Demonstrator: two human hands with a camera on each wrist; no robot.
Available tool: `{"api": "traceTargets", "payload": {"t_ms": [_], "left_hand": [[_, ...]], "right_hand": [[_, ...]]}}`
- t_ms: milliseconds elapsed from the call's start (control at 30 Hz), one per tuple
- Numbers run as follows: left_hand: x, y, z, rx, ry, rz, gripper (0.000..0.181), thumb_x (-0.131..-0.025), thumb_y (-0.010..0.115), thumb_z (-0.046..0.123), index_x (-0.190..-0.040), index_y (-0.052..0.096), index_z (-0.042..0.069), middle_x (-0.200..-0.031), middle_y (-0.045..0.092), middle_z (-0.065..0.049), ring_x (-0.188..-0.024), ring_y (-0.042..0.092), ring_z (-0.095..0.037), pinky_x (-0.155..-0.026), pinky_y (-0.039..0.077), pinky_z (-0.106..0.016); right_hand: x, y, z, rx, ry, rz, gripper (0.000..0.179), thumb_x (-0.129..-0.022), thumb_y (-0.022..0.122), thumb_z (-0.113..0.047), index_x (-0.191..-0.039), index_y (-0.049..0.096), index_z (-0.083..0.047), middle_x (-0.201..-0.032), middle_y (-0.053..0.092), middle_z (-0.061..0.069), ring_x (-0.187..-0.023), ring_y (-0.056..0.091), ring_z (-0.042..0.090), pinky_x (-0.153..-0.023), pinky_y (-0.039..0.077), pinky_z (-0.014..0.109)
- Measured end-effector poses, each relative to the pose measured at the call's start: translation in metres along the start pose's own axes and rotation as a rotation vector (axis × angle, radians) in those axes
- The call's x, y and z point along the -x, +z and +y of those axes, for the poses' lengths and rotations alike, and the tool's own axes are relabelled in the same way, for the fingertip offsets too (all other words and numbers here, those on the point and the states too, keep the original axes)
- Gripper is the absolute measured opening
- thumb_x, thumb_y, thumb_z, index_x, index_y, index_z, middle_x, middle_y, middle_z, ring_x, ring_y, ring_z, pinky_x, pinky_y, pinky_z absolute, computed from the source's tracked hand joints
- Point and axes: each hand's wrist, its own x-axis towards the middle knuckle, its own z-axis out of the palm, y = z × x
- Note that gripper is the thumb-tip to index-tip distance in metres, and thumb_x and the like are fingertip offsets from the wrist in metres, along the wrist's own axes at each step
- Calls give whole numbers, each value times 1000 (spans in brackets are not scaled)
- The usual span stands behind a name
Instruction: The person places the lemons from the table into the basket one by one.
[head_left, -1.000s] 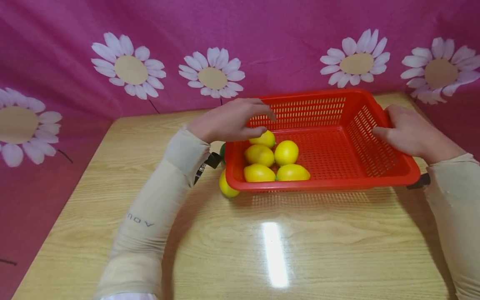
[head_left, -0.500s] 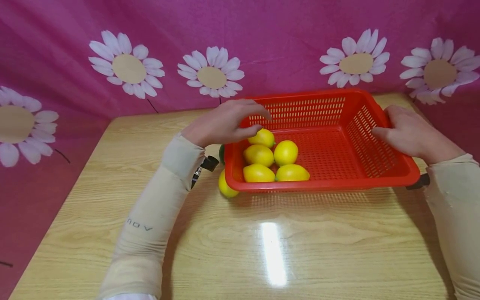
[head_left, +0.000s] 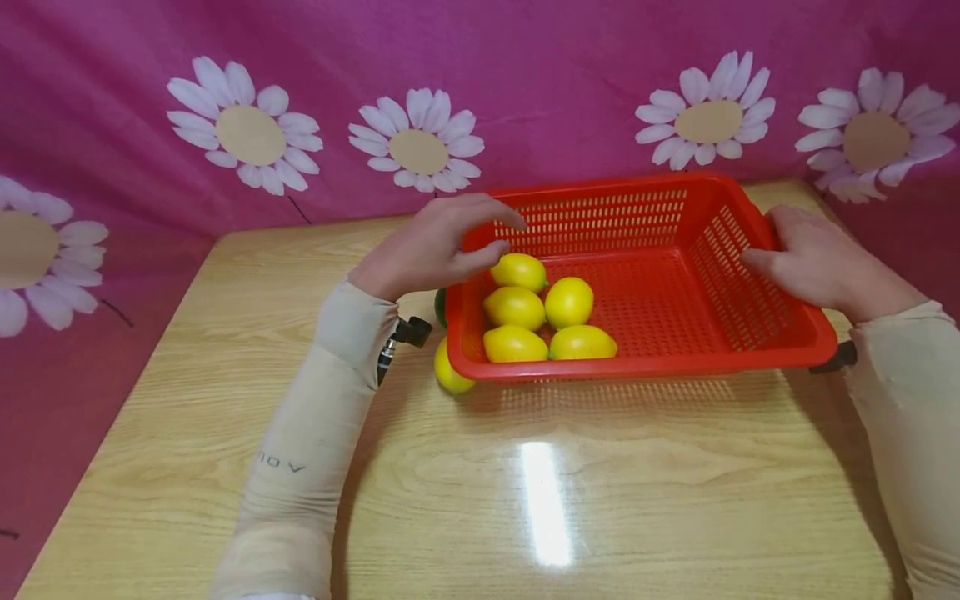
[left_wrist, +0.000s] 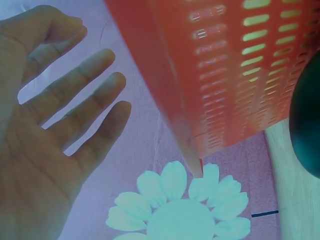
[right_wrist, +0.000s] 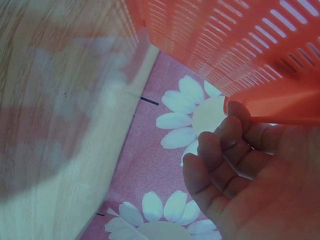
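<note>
A red plastic basket (head_left: 652,365) with slotted walls stands toward the back of the table, several yellow lemons (head_left: 513,308) gathered at its left end. My right hand (head_left: 817,258) grips its right rim, thumb inside and fingers curled round the outside, as the right wrist view also shows. Over the left end hovers my left hand (head_left: 431,246), holding nothing. Its fingers (left_wrist: 100,95) are spread and stand apart from the basket wall (left_wrist: 230,75) in the left wrist view. One lemon (head_left: 452,371) lies outside, by the front left corner.
A dark green rounded object (left_wrist: 307,120) sits beside the basket's left wall, mostly hidden in the head view. Behind the wooden table (head_left: 637,500) hangs a magenta cloth (head_left: 555,75) with white flowers, close to the basket's back rim.
My left hand has drawn back leftward from over the basket, uncovering more of the rearmost lemon. The right hand keeps its grip, and the basket stays nearly in place.
</note>
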Motion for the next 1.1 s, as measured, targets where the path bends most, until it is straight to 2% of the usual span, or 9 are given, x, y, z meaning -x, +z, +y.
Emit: {"api": "traceTargets", "payload": {"t_ms": [200, 367, 700, 867, 1100], "left_hand": [[7, 2, -5, 19, -20, 49, 35, -101, 65, 26, -134, 67, 14, -136, 68, -2, -128, 61, -18, -114, 50, -36], [10, 6, -11, 34, -4, 84, 34, -101, 65, 24, -133, 67, 12, -134, 70, -4, -127, 62, -18, -114, 50, -35], [14, 12, -21, 59, -13, 116, 33, -101, 66, 24, -132, 67, 12, -133, 70, -3, -124, 62, -21, -112, 52, -37], [20, 10, -25, 57, -34, 131, 35, -100, 68, 24, -132, 67, 12, -133, 70, -4, -118, 63, -23, -101, 57, -35], [27, 5, -32, 64, -72, 171, 33, -99, 68, 25, -129, 69, 10, -132, 71, -6, -120, 62, -23, -103, 56, -40]], "right_hand": [[-3, 0, -2, 7, -9, 6, 50, -99, 60, -27, -129, 44, 10, -103, 60, 27, -80, 62, 31, -61, 52, 33], [-3, -1, -1, 11, -3, -13, 52, -99, 61, -28, -130, 44, 10, -104, 60, 27, -82, 61, 31, -62, 54, 35], [1, -1, -1, 0, 17, -19, 55, -100, 60, -29, -133, 41, 9, -109, 57, 28, -86, 60, 33, -64, 55, 37], [2, 0, -1, 6, 11, -7, 52, -100, 60, -27, -132, 41, 9, -110, 57, 30, -89, 58, 36, -64, 51, 34], [2, -2, -2, -5, 32, -42, 59, -101, 60, -30, -137, 37, 10, -115, 56, 31, -90, 60, 36, -66, 56, 39]]}}
